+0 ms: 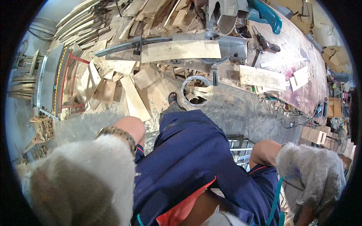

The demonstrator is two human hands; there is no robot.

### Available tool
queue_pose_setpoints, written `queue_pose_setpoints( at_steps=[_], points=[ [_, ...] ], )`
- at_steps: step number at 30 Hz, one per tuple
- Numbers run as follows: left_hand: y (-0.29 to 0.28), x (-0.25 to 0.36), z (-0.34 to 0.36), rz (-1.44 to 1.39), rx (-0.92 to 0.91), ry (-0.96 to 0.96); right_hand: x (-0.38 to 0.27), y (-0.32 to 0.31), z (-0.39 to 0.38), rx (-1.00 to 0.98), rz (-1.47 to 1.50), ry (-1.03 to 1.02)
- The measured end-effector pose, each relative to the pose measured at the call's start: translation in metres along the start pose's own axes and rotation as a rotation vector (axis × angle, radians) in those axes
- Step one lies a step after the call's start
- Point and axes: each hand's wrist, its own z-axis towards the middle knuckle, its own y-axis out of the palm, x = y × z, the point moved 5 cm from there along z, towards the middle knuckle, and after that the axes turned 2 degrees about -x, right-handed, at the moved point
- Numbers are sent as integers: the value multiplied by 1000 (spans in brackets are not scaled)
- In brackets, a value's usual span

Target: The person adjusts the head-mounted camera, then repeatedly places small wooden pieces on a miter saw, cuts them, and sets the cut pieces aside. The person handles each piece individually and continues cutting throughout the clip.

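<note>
My left hand rests at the side of the dark blue trousers, beside a red-trimmed edge. A wristwatch circles that wrist below a fuzzy grey sleeve. On the other side, my right hand is against the trousers near another red-trimmed edge. The fingers of both hands are hidden, so whether they hold anything does not show. Ahead stands a miter saw with a teal handle. A pale board lies along its fence.
A round bin of wood offcuts stands below the saw. Loose boards lie to its left. On the right bench are a drill and a plank. Cables trail below. A red-framed panel stands far left.
</note>
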Motion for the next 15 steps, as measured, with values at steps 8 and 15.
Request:
queue_pose_setpoints(
  at_steps=[8, 15],
  points=[
    [15, -151, -109, 491, 120, -521, 41, -103, -8, 518, -640, 149],
    [118, -325, -332, 624, -663, -907, 191, -273, -19, -1, -1501, 1095]
  ],
)
